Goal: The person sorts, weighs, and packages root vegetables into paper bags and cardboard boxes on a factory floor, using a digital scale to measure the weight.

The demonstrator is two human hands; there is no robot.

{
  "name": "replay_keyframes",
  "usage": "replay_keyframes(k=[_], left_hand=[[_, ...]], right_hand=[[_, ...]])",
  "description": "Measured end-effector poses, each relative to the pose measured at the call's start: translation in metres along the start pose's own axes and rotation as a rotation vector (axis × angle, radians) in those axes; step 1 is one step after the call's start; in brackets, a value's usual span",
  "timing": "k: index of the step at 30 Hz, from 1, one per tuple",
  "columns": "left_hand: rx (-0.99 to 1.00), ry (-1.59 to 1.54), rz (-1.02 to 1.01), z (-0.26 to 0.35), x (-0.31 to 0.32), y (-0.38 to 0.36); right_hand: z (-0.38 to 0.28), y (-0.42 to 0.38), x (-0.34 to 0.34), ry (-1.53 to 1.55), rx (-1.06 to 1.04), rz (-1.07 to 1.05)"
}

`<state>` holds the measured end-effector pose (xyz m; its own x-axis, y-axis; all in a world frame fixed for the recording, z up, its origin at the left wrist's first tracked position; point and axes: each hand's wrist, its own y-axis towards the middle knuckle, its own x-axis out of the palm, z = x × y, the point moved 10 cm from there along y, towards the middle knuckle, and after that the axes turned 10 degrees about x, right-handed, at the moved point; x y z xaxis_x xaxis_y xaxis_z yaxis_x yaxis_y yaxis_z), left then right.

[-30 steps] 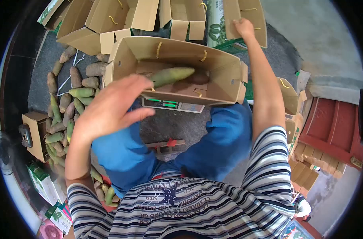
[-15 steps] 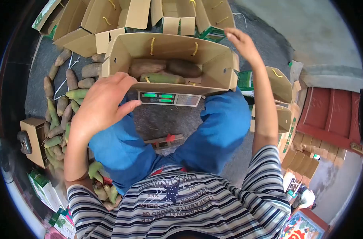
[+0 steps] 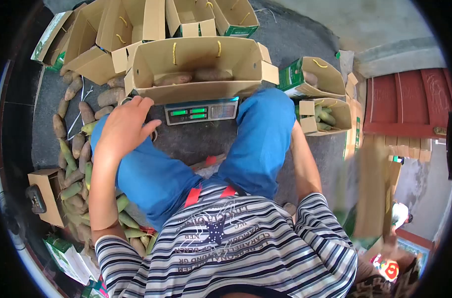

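A large open cardboard box (image 3: 196, 92) with yellow rope handles stands in front of me. Long brown root vegetables (image 3: 213, 74) lie inside; its front wall hides the lower part. Directly before it is a digital scale (image 3: 201, 111) with lit green displays. My left hand (image 3: 126, 121) lies over my left knee by the box's near left corner, fingers stretched and thumb apart. A thin dark loop shows beside that hand; I cannot make out what it is. My right hand (image 3: 296, 130) is down behind my right knee, with its fingers hidden.
Brown and green root vegetables (image 3: 77, 144) are piled on the floor at left. Several open boxes (image 3: 129, 22) line the back. At right stand a box (image 3: 325, 89) and a smaller box (image 3: 337, 118) holding green vegetables. Blurred cardboard (image 3: 372, 193) and a person (image 3: 399, 214) are farther right.
My right hand has come down from beyond the box's right end to behind my right knee. My left hand has left the box's rim. The green vegetable inside is hidden now.
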<state>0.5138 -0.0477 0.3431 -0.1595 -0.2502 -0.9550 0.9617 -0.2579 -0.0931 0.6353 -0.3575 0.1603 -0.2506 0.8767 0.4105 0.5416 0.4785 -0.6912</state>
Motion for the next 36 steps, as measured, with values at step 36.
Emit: replay_keyframes(k=[36], left_hand=[[0.169,0.083,-0.102,0.036,0.035,0.129]], right_hand=[[-0.059,0.018,-0.065,-1.64,-0.561,1.024]])
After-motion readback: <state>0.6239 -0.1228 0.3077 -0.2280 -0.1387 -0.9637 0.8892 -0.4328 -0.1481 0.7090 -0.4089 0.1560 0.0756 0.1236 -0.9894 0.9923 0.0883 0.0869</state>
